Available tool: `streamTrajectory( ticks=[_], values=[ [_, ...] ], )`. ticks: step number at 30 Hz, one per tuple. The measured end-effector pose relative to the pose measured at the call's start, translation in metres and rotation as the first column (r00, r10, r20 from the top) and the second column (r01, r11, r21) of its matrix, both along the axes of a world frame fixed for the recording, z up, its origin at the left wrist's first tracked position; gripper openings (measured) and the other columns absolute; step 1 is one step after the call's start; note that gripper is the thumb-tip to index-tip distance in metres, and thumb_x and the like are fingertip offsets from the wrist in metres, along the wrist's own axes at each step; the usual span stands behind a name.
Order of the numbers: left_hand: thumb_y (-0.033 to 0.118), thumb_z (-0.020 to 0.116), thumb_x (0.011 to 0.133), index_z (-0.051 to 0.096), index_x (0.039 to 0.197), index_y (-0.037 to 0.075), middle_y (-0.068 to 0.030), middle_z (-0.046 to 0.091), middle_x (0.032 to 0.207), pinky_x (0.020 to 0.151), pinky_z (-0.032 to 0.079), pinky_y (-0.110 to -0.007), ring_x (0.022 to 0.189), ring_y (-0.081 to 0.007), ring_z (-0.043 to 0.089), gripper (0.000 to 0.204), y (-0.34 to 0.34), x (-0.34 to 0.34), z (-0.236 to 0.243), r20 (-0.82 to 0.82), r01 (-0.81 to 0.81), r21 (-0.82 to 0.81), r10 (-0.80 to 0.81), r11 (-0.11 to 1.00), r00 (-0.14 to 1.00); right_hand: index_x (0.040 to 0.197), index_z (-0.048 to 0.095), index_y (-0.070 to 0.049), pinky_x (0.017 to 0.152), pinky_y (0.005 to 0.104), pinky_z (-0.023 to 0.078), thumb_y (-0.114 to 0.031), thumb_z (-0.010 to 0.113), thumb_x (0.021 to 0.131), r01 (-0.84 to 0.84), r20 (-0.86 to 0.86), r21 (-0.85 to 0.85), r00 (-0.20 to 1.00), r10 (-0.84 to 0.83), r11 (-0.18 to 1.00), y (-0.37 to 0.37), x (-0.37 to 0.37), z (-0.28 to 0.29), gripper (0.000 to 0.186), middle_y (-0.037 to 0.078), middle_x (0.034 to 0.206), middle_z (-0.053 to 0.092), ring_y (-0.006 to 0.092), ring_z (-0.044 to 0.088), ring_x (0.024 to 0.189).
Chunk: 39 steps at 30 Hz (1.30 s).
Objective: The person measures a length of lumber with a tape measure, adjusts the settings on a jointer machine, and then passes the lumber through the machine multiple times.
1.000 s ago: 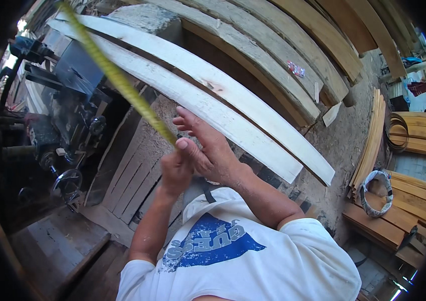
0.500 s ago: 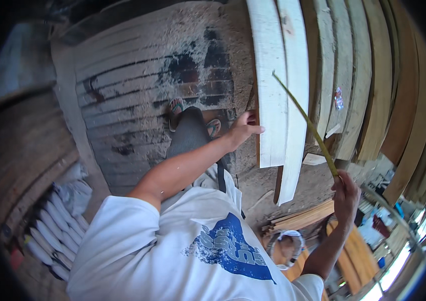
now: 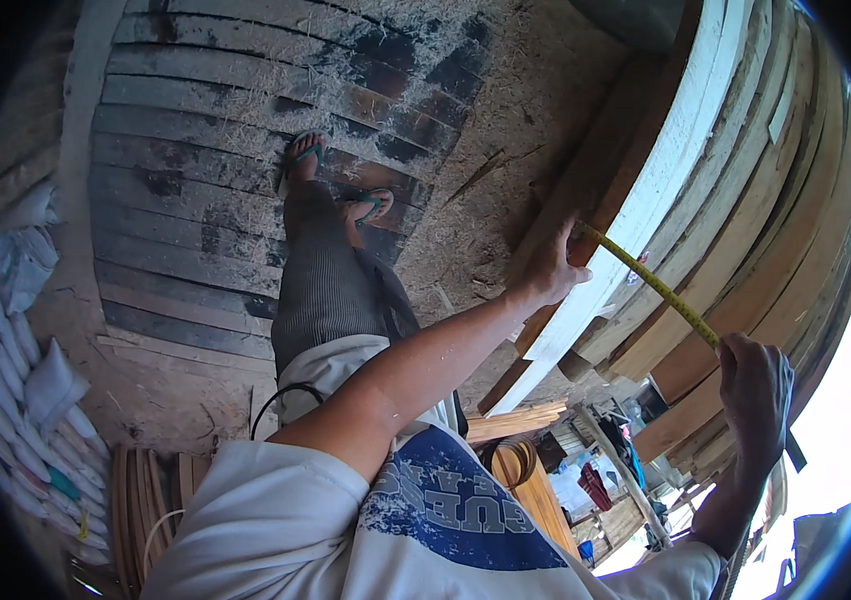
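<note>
One yellow tape measure (image 3: 660, 288) crossed the white plank (image 3: 678, 150), drawn straight. Half a second earlier its free end stood clear of the left grip (image 3: 550, 270); now that end met it at the plank's left edge, so the tape spanned the plank from side to side. That grip's thumb touched the plank; whether its fingers pinched the tape could not be told. Right of the plank, near stacked boards (image 3: 745, 290), the right grip (image 3: 753, 390) was clenched around the tape. Below the plank, a white shirt (image 3: 245, 520) bore grey lettering on blue.
</note>
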<state>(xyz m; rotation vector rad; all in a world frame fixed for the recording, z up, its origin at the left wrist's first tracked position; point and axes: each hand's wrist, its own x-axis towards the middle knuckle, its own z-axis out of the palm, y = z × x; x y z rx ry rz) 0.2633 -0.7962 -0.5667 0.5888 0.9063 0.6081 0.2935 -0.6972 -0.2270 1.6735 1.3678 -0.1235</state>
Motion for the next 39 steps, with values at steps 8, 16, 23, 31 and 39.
streamTrajectory(
  ticks=[8,16,23,31,39],
  values=[
    [0.004,0.076,0.070,0.050,0.136,-0.001,-0.0133,0.063,0.119,0.091,0.050,-0.034,0.100,-0.0232,0.060,0.071,0.014,-0.003,-0.010,0.087,0.140,-0.007,-0.139,0.990,0.986,0.087,0.071,-0.003,0.063,0.0412,0.047,-0.009,0.062,0.088,0.087,0.047,-0.056,0.995,-0.085,0.995,0.019,0.005,0.007,0.011,0.017,0.066,0.063,0.0316,0.061,0.058],
    [0.009,0.077,0.072,0.051,0.136,0.002,-0.0234,0.058,0.120,0.101,0.045,-0.037,0.114,-0.0357,0.057,0.069,0.013,0.005,-0.010,0.075,0.213,-0.008,-0.211,0.977,0.974,0.080,0.066,0.001,0.058,0.0440,0.042,-0.012,0.063,0.086,0.178,0.118,0.024,0.977,-0.180,0.984,0.011,0.008,0.005,0.015,0.021,0.064,0.057,0.0358,0.057,0.057],
    [0.016,0.075,0.072,0.051,0.134,-0.002,-0.0255,0.059,0.109,0.095,0.047,-0.039,0.105,-0.0365,0.058,0.069,0.007,0.005,-0.006,-0.104,0.198,0.126,-0.186,0.972,0.977,0.086,0.071,-0.002,0.059,0.0392,0.046,-0.006,0.063,0.086,0.198,0.145,-0.045,0.971,-0.190,0.979,0.012,0.010,0.008,0.009,0.016,0.067,0.064,0.0288,0.059,0.056],
    [0.015,0.075,0.070,0.051,0.135,-0.002,-0.0254,0.061,0.109,0.092,0.048,-0.037,0.104,-0.0345,0.060,0.071,0.005,0.009,-0.008,-0.068,0.180,0.101,-0.174,0.978,0.982,0.081,0.069,0.000,0.056,0.0388,0.044,-0.003,0.061,0.084,0.256,0.107,-0.005,0.961,-0.254,0.967,0.000,0.011,0.008,0.009,0.019,0.063,0.059,0.0306,0.057,0.054],
    [0.008,0.073,0.068,0.055,0.128,-0.003,-0.0199,0.066,0.109,0.091,0.050,-0.033,0.101,-0.0286,0.063,0.064,0.001,0.023,-0.010,0.025,0.142,0.031,-0.143,0.989,0.989,0.082,0.068,-0.002,0.057,0.0389,0.044,-0.002,0.063,0.083,0.109,0.009,0.050,0.994,-0.109,0.993,-0.008,0.029,0.011,0.006,0.018,0.063,0.059,0.0303,0.057,0.055]
  ],
)
